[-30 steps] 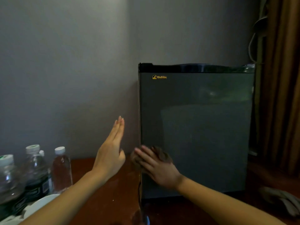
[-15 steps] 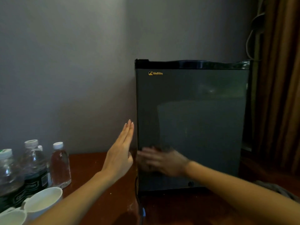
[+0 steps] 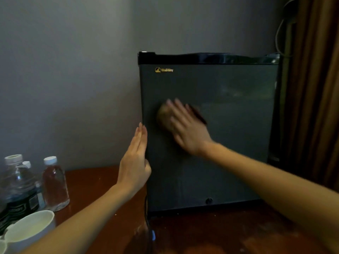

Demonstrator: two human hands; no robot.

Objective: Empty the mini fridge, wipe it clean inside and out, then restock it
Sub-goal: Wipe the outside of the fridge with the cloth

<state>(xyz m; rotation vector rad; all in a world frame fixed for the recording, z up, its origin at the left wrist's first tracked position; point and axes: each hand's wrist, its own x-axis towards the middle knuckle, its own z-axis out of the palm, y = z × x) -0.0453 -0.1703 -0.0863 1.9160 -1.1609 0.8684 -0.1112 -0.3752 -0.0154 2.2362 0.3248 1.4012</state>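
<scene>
A dark grey mini fridge point(image 3: 238, 143) with its door closed stands on a reddish wooden tabletop point(image 3: 95, 187). My right hand point(image 3: 189, 129), blurred by motion, presses a brownish cloth point(image 3: 164, 115) flat against the upper left part of the door with straight fingers. My left hand point(image 3: 134, 162) has its fingers straight and together, its palm against the fridge's left edge. Three water bottles point(image 3: 54, 182) stand at the far left of the tabletop.
White cups point(image 3: 29, 228) sit at the lower left in front of the bottles. A brown curtain point(image 3: 315, 88) hangs right of the fridge, with a white cable point(image 3: 278, 30) above the fridge's back corner. A grey wall is behind.
My right hand has swept the cloth up from the door's lower left to its upper left part. My left hand has moved right, onto the fridge's left edge.
</scene>
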